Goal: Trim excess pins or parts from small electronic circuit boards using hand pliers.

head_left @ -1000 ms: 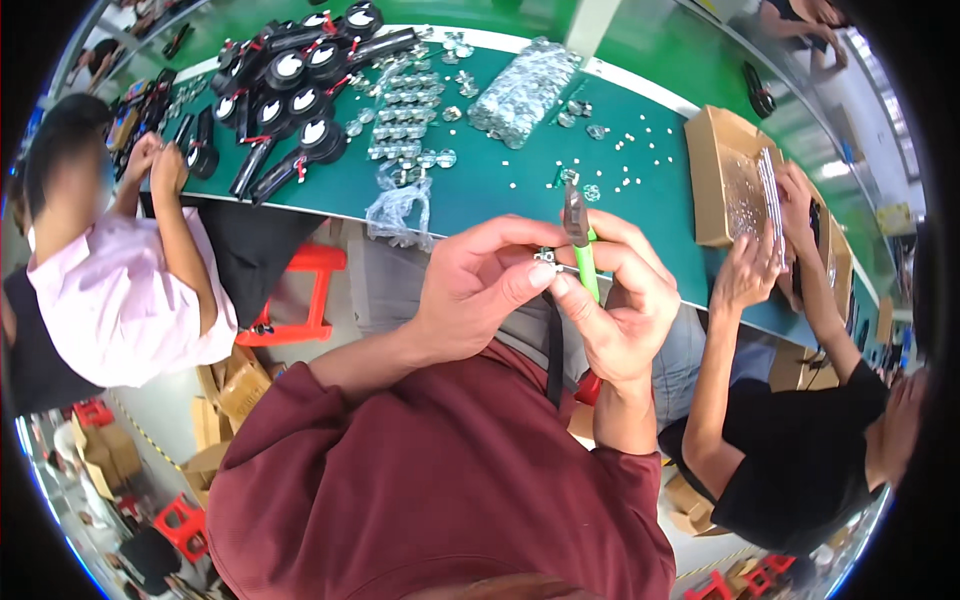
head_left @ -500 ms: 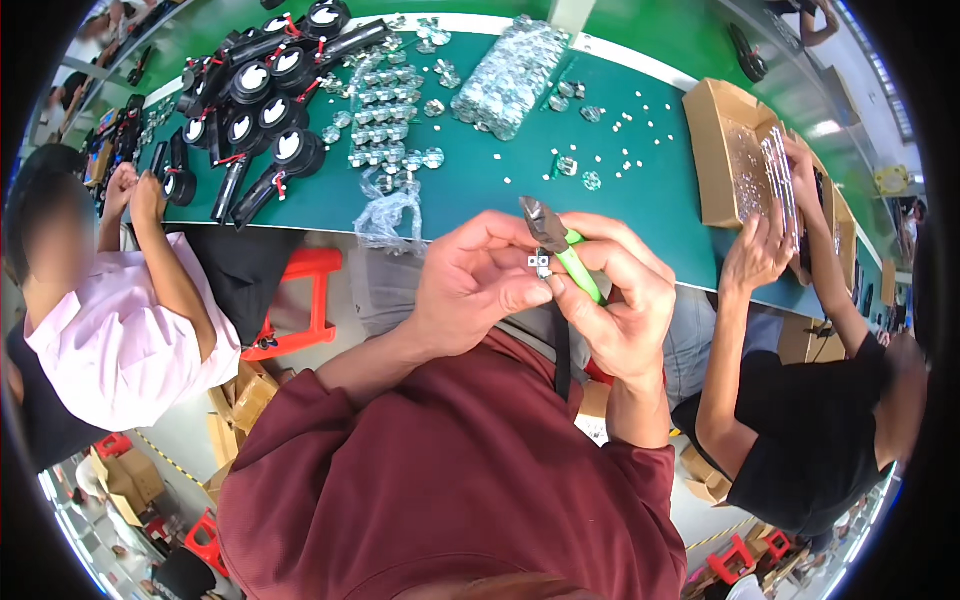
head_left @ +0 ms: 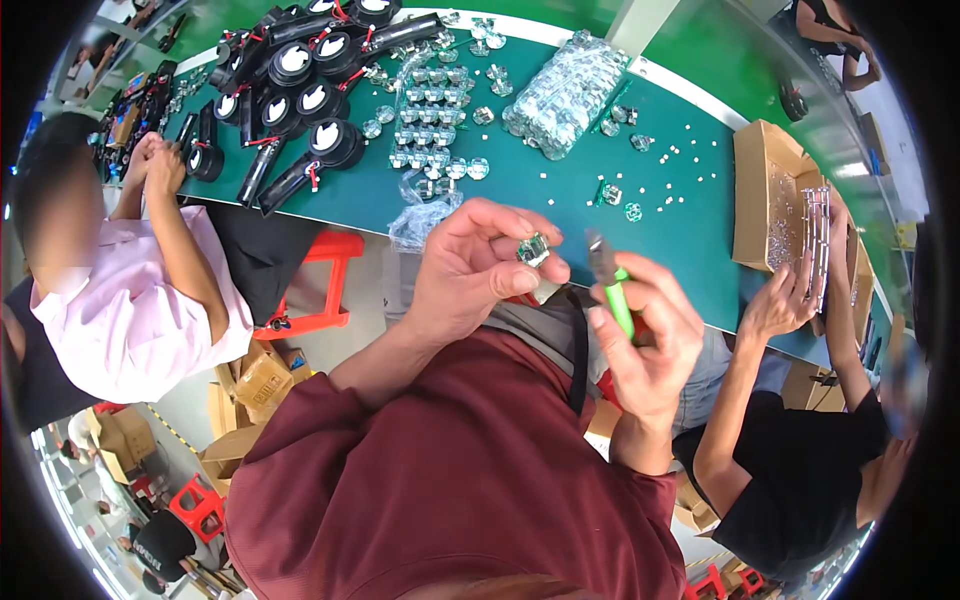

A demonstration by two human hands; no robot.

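Between the thumb and fingers of my left hand (head_left: 465, 262) is a small green circuit board (head_left: 533, 250) with metal parts on it. My right hand (head_left: 655, 335) grips green-handled cutting pliers (head_left: 615, 288), their dark jaws pointing up and away from me. The jaws stand apart from the board, a short way to its right. Both hands are in the air in front of the table's near edge. Beyond my left hand, similar boards (head_left: 432, 118) lie in rows on the green table (head_left: 560, 195), with crumpled clear plastic (head_left: 428, 225) at their near end.
A plastic-wrapped stack of boards (head_left: 565, 95) lies at the back. Small white squares (head_left: 685, 160) are scattered right of it. Black round-headed devices (head_left: 335, 142) pile up at left. Co-workers sit on both sides; the right one holds clear strips (head_left: 815, 250) by a cardboard box (head_left: 755, 200).
The pliers have moved right, away from the board, with my right hand. My left hand has turned the board so its green face shows. The whole view has shifted slightly.
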